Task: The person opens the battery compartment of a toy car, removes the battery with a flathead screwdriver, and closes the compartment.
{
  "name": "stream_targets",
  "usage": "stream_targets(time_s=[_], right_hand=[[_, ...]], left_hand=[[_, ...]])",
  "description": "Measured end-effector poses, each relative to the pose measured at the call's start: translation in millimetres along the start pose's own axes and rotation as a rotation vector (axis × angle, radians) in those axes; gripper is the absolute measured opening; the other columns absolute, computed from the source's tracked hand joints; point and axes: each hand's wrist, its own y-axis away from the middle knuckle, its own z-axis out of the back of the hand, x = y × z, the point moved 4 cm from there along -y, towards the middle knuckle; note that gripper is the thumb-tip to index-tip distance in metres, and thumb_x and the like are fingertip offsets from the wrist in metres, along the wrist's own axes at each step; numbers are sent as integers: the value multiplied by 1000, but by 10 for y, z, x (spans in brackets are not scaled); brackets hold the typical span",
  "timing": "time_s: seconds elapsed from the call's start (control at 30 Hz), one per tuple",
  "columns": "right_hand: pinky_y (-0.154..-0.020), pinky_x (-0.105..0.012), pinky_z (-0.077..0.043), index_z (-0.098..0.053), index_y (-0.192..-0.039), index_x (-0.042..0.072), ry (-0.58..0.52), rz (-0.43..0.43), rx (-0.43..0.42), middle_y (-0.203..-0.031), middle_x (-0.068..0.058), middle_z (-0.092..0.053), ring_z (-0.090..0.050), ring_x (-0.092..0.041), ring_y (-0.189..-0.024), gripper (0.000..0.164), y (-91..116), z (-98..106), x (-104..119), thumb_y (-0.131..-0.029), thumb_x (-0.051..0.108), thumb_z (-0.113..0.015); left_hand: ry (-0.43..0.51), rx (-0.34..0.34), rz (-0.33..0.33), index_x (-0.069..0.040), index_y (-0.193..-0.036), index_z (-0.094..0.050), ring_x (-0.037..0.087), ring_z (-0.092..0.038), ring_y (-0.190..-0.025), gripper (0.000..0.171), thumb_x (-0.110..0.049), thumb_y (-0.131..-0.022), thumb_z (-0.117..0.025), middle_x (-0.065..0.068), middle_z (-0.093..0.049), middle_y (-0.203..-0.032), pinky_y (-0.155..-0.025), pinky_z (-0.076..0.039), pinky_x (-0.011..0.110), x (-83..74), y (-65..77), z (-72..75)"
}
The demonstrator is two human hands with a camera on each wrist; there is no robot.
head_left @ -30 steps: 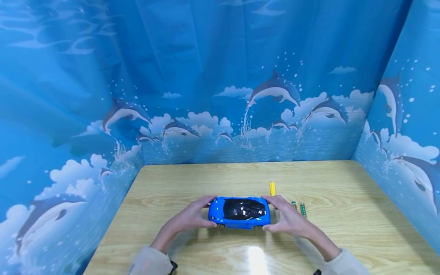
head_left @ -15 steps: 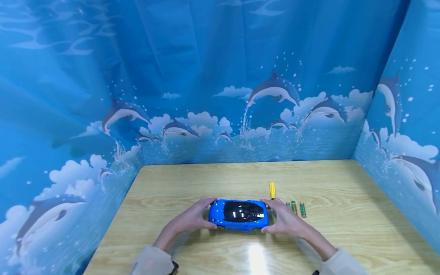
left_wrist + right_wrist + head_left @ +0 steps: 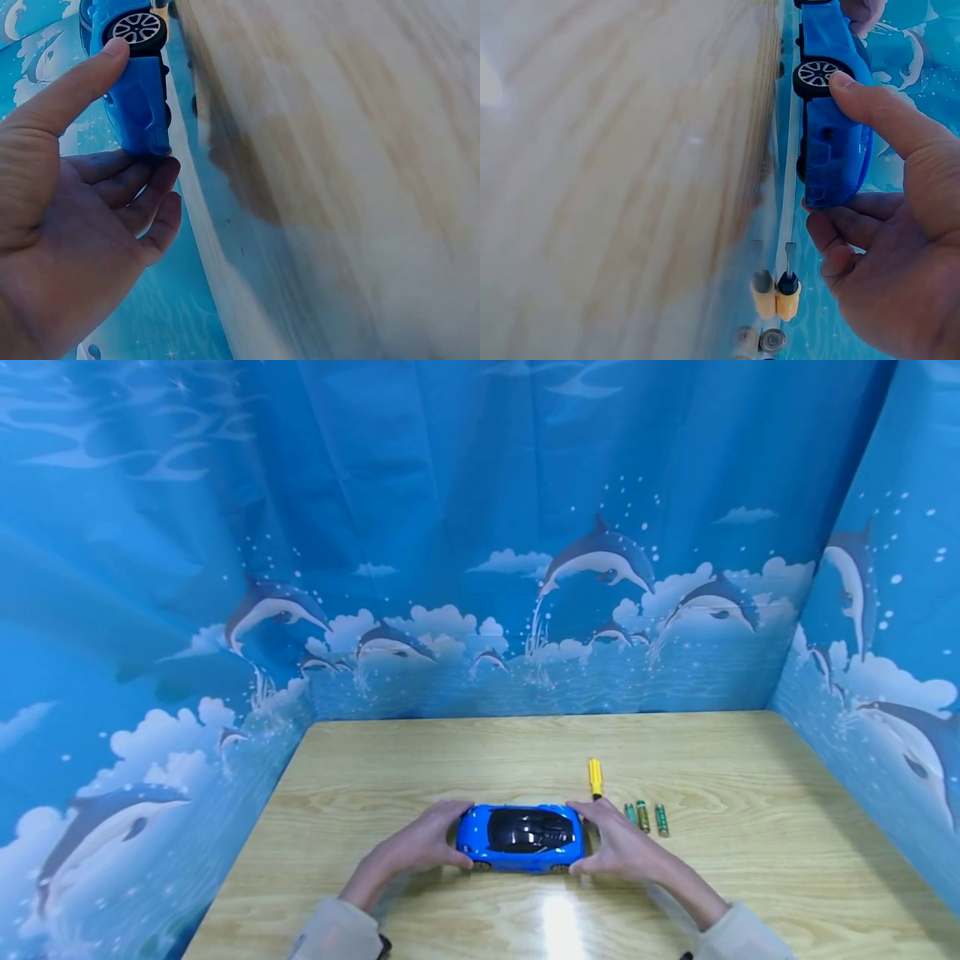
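A blue toy car with a black roof lies lengthwise between both hands, wheels down. My left hand grips its left end, thumb on the near side by a wheel and fingers round the end, as the left wrist view shows on the car. At the other end my right hand holds it likewise, its thumb beside a silver-spoked wheel. In both wrist views a thin gap seems to separate the wheels from the shiny tabletop. The far-side fingertips are partly hidden.
A yellow-handled screwdriver lies behind my right hand. Three green and gold batteries stand or lie to its right; which, I cannot tell. Dolphin-printed blue curtains border the wooden table at the back and sides.
Both hands have brought the car slightly toward me, keeping their grip. More of the screwdriver and the batteries shows beyond my right hand.
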Motion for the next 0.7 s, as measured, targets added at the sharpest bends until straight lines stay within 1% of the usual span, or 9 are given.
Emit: stream_targets(time_s=[0.13, 0.27, 0.4, 0.53, 0.7], right_hand=[[-96, -61, -56, -50, -146, -7, 9, -7, 8, -137, -24, -59, -57, -39, -119, 98, -1, -5, -9, -68, 32, -95], [-97, -59, -56, -51, -146, -7, 13, -20, 20, -134, -23, -60, -57, -36, -116, 100, -4, -8, -13, -67, 34, -96], [-97, -60, -55, -51, -145, -7, 21, -29, 27, -132, -23, -60, -57, -36, -115, 100, -8, -13, -14, -67, 36, -96], [-98, -61, -55, -51, -146, -7, 17, -45, 35, -134, -24, -60, -57, -38, -118, 100, -14, -19, -13, -67, 35, -96], [-98, -61, -55, -50, -148, -5, -1, -85, 46, -135, -25, -58, -57, -38, -118, 102, -18, -25, -19, -66, 36, -96]], left_hand=[[-13, 4, -2, 7, -149, -46, 40, -45, -139, 93, -27, -76, -92, 22, -51, -149, -119, -37, 58, -5, -8, -20], [-19, 6, -8, 8, -148, -46, 40, -46, -138, 92, -26, -76, -92, 22, -52, -147, -119, -37, 58, -9, -12, -24], [-27, 9, -8, 8, -148, -46, 40, -45, -138, 92, -26, -76, -92, 22, -53, -147, -119, -36, 58, -2, -19, -30], [-33, 16, 6, 7, -148, -46, 40, -45, -139, 92, -26, -76, -92, 22, -52, -148, -119, -36, 57, -1, -25, -40], [-19, 26, 28, 6, -150, -45, 41, -44, -140, 93, -26, -76, -92, 22, -51, -149, -119, -36, 58, -5, -26, -45]])
